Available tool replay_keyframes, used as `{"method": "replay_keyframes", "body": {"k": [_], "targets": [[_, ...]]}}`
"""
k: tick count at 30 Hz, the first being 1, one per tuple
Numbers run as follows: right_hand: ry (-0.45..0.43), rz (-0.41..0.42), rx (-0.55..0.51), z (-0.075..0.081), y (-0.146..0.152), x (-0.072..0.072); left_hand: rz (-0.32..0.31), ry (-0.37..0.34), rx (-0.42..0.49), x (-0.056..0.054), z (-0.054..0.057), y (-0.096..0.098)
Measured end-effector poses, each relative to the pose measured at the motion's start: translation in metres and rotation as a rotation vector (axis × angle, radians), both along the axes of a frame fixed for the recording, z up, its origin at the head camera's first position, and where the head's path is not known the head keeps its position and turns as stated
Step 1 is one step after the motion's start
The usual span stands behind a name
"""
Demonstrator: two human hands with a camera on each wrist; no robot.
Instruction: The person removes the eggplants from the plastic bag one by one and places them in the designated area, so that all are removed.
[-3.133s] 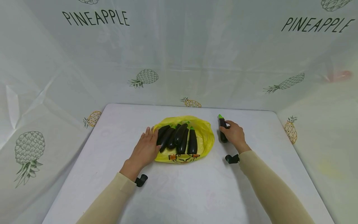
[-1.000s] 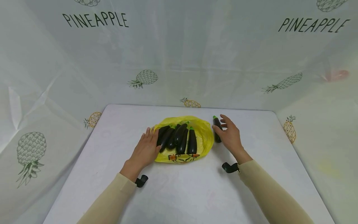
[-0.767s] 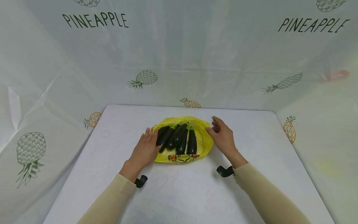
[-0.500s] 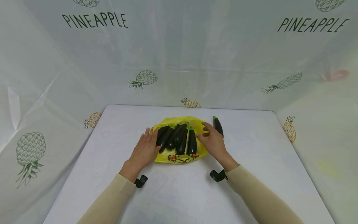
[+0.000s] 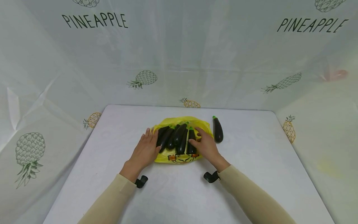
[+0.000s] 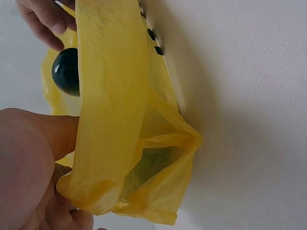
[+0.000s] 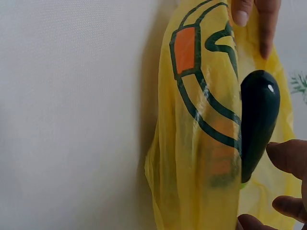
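A yellow plastic bag (image 5: 206,124) lies with its mouth spread, and several small dark eggplants (image 5: 180,134) with green tips rest in it. My left hand (image 5: 145,149) holds the bag's left edge; in the left wrist view its thumb (image 6: 64,136) goes behind the yellow rim. My right hand (image 5: 206,145) is over the bag's right side, thumb and fingers apart around the rightmost eggplant (image 5: 191,150). In the right wrist view a fingertip is very close to that eggplant (image 7: 260,112); contact is unclear. One more eggplant (image 5: 218,130) lies outside, right of the bag.
The white table (image 5: 251,133) has its far edge just behind the bag. A pale curtain (image 5: 179,46) printed with pineapples hangs behind and at both sides. A small black wrist device (image 5: 210,177) sticks out beneath each forearm.
My right hand released the eggplant on the table right of the bag, after bringing it slightly left. It then moved left into the bag. My left hand stayed in place.
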State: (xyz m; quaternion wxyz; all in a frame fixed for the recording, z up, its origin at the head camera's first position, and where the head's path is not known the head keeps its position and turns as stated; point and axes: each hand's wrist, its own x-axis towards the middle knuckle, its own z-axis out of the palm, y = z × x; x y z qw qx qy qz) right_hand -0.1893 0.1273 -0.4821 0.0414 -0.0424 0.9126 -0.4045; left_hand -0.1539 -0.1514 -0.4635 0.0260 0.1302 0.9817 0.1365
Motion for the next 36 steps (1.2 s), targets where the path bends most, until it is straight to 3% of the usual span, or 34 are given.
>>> {"method": "replay_keyframes", "body": {"k": [17, 26, 36], "targets": [[-0.036, 0.015, 0.072, -0.009, -0.007, -0.008, 0.002, -0.002, 0.0, 0.001, 0.0, 0.0], [-0.109, -0.004, 0.111, -0.012, -0.011, -0.013, 0.002, -0.003, 0.001, 0.001, -0.001, 0.0], [-0.145, -0.031, 0.036, -0.006, -0.01, -0.013, -0.002, 0.003, 0.009, 0.001, 0.001, -0.002]]}}
